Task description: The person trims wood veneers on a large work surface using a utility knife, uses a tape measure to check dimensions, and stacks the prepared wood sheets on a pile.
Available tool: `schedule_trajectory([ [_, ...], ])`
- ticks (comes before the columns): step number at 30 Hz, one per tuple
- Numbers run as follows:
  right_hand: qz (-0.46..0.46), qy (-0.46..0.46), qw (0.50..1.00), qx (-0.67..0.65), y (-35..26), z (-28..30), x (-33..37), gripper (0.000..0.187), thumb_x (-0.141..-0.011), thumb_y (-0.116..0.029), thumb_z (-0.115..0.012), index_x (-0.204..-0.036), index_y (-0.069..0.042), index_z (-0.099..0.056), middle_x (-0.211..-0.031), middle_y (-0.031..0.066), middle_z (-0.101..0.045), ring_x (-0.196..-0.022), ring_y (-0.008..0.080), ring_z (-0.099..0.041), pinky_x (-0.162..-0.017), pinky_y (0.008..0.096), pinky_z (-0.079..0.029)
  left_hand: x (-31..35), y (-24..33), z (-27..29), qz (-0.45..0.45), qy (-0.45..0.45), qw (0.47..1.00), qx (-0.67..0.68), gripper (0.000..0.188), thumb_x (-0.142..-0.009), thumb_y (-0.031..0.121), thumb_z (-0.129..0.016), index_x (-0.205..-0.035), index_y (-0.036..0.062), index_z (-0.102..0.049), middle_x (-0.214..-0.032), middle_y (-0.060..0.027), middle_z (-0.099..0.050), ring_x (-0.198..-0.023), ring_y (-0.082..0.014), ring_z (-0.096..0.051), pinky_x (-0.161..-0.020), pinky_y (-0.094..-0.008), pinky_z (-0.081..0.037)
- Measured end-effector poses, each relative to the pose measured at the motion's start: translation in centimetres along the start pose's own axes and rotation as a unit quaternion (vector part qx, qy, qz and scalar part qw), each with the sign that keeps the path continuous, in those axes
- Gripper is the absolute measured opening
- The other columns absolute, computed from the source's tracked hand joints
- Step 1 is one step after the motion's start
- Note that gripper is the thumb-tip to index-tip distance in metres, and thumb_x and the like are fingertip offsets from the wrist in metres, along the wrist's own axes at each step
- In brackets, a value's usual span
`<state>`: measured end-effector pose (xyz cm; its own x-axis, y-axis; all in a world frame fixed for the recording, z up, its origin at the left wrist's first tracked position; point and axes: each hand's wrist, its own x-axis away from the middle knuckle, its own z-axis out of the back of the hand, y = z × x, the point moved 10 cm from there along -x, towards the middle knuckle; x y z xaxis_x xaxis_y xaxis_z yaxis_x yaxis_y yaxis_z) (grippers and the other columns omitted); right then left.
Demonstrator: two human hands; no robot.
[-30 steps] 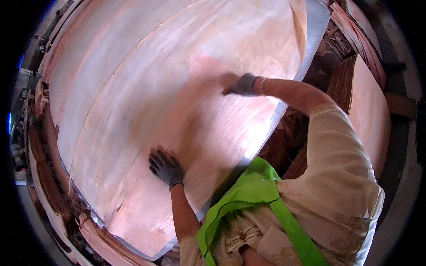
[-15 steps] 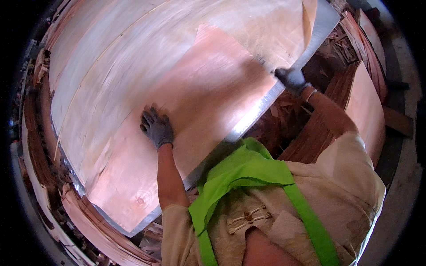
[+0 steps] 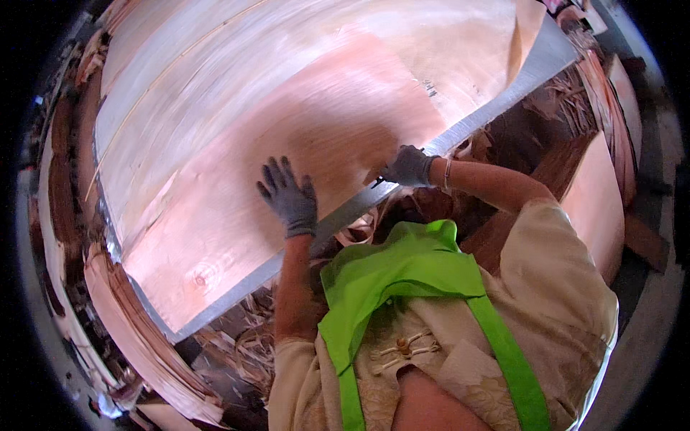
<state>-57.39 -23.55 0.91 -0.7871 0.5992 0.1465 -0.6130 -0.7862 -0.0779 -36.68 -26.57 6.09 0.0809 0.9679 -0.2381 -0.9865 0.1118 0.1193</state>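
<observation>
A pinkish sheet of wood veneer (image 3: 215, 223) lies over paler veneer sheets (image 3: 187, 93) on a metal-topped table (image 3: 503, 108). My left hand (image 3: 291, 202), in a grey glove, rests on the pinkish sheet with its fingers spread. At the near edge of this sheet, my gloved right hand (image 3: 411, 169) is closed on a small dark tool (image 3: 379, 180), whose kind I cannot make out. Its tip is close to the veneer edge and the table's metal rim. A dark shadow falls on the veneer between both hands.
Stacked veneer (image 3: 593, 201) stands to the right, and more bundled sheets (image 3: 136, 337) lie at the lower left. Torn veneer scraps (image 3: 248, 323) are heaped below the table's near edge. My green apron (image 3: 402, 266) hangs close to that edge.
My right hand has moved left and nearer along the veneer edge, from the sheet's right corner. My left hand has shifted right and slightly nearer, still spread on the sheet.
</observation>
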Motion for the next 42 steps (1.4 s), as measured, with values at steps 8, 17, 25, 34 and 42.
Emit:
schedule_trajectory([
  [8, 0.112, -0.057, 0.987, -0.095, 0.6, -0.7, -1.8, 0.019, -0.073, -0.020, -0.054, -0.084, -0.006, -0.062, -0.073, 0.0156, -0.062, -0.066, 0.0326, -0.063, -0.054, 0.0437, -0.049, 0.6, 8.0, -5.8, 0.098, -0.024, 0.995, 0.014, 0.067, -0.082, 0.039, -0.048, -0.137, 0.0070, -0.027, -0.143, -0.0158, -0.022, -0.133, -0.0336, -0.017, -0.107, -0.0505, -0.009],
  [17, 0.116, -0.116, 0.979, -0.123, 10.7, 0.5, 0.7, 0.022, -0.077, -0.019, -0.050, -0.087, -0.003, -0.061, -0.077, 0.0165, -0.063, -0.071, 0.0344, -0.063, -0.059, 0.0446, -0.049, -1.5, 9.5, -6.3, 0.090, -0.049, 0.994, -0.037, 0.064, -0.080, 0.035, -0.050, -0.135, 0.0117, -0.030, -0.141, -0.0161, -0.026, -0.130, -0.0332, -0.023, -0.105, -0.0515, -0.014],
  [25, 0.041, -0.142, 0.978, -0.149, 21.8, 3.2, 1.2, 0.020, -0.079, -0.020, -0.051, -0.085, -0.004, -0.062, -0.076, 0.0170, -0.063, -0.065, 0.0341, -0.062, -0.056, 0.0448, -0.050, -1.9, 9.6, -6.3, 0.098, -0.057, 0.993, -0.037, 0.063, -0.079, 0.032, -0.050, -0.135, 0.0106, -0.030, -0.141, -0.0168, -0.025, -0.130, -0.0337, -0.023, -0.105, -0.0514, -0.015],
  [34, 0.127, -0.022, 0.991, 0.030, 28.0, 4.6, 7.9, 0.019, -0.079, -0.027, -0.057, -0.083, -0.009, -0.053, -0.057, 0.0088, -0.055, -0.048, 0.0275, -0.056, -0.043, 0.0399, -0.044, -2.3, 9.6, -5.7, 0.087, -0.045, 0.995, -0.027, 0.061, -0.079, 0.029, -0.051, -0.134, 0.0103, -0.031, -0.140, -0.0162, -0.028, -0.129, -0.0339, -0.026, -0.104, -0.0511, -0.017],
  [42, -0.086, -0.048, 0.995, 0.019, 20.7, 0.9, 12.0, 0.016, -0.082, -0.019, -0.050, -0.094, -0.014, -0.059, -0.065, 0.0079, -0.059, -0.056, 0.0236, -0.060, -0.048, 0.0387, -0.045, -1.9, 10.0, -5.8, 0.084, -0.053, 0.994, -0.049, 0.061, -0.081, 0.034, -0.050, -0.134, 0.0095, -0.032, -0.139, -0.0166, -0.029, -0.128, -0.0343, -0.027, -0.103, -0.0517, -0.017],
])
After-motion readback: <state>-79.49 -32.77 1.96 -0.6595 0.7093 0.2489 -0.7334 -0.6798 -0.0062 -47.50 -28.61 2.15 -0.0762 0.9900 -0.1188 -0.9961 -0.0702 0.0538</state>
